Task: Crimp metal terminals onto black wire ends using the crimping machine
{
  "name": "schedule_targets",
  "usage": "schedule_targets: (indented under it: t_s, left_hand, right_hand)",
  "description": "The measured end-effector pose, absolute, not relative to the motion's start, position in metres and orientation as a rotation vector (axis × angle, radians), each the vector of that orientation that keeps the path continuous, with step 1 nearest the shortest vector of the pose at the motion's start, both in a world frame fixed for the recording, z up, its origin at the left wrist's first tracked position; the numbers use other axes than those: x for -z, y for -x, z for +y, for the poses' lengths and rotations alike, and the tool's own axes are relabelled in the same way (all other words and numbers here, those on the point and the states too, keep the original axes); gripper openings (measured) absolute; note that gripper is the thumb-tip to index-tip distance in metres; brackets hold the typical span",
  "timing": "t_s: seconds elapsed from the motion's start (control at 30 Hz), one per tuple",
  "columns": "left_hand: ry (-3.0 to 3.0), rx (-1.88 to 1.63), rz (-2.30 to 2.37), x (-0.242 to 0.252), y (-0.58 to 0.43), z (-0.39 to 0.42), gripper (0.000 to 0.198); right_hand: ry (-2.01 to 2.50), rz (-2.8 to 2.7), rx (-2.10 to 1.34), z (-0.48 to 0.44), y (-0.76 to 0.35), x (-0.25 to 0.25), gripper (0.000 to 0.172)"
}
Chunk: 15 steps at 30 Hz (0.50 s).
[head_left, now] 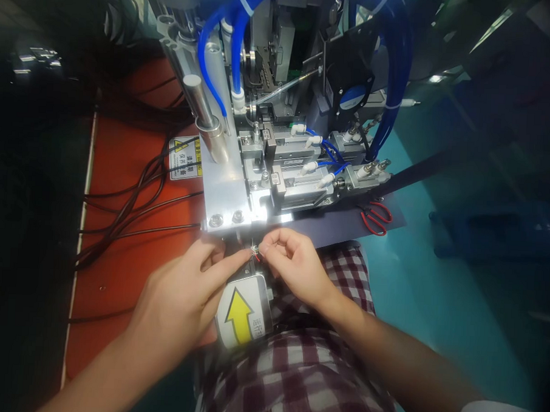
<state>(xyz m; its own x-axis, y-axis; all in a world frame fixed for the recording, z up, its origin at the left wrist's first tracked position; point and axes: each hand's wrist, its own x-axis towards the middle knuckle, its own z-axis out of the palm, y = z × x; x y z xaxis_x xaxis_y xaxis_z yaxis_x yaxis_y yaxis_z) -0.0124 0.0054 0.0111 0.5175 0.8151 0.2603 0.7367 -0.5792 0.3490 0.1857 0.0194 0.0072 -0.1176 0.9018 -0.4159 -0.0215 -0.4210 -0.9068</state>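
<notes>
Two bare hands meet at one small part (255, 251), silvery with a thin red strand (257, 259) on it, just in front of the machine's metal plate (225, 195) and above the white cover (224, 325) with the yellow arrow (240, 315). Part is tiny and half hidden by fingers; exact shape can't be told.

Right hand (295, 264): thumb and forefinger pinched closed on the part's right side, other fingers curled in. Left hand (185, 281): one digit stretched out, tip touching or nearly touching the part's left side; rest of the hand bent beside the cover. Can't tell whether the left grips or only steadies.

Handling, judged by looks: very light, so weight is no issue. Silvery bit probably stiff and smooth, may slip from fingertips; red strand likely soft and bendy, would kink or tear if pulled hard. Best hold: light fingertip pinch on the stiff silvery body, one tip each side, strand left free. Squeezing hard could bend it or make it pop out. Little finger room below the plate's edge, so come in from the sides.

Around: black cables (141, 191) on the orange table (100, 332) at left, blue hoses (397, 59) above, red-handled snips (377, 219) at right, checked cloth (304, 365) over the lap.
</notes>
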Motion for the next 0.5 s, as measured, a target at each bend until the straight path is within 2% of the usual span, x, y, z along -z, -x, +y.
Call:
schedule_targets:
  t_s: [0.3, 0.5]
  left_hand:
    - [-2.55, -0.613, 1.332, -0.008, 0.013, 0.004, 0.035]
    - [-2.54, -0.623, 1.317, -0.003, 0.015, 0.003, 0.033]
  right_hand:
    - [1.475, -0.902, -1.663, 0.018, -0.181, -0.012, 0.014]
    - [1.359, -0.913, -1.678, 0.015, -0.183, -0.003, 0.02]
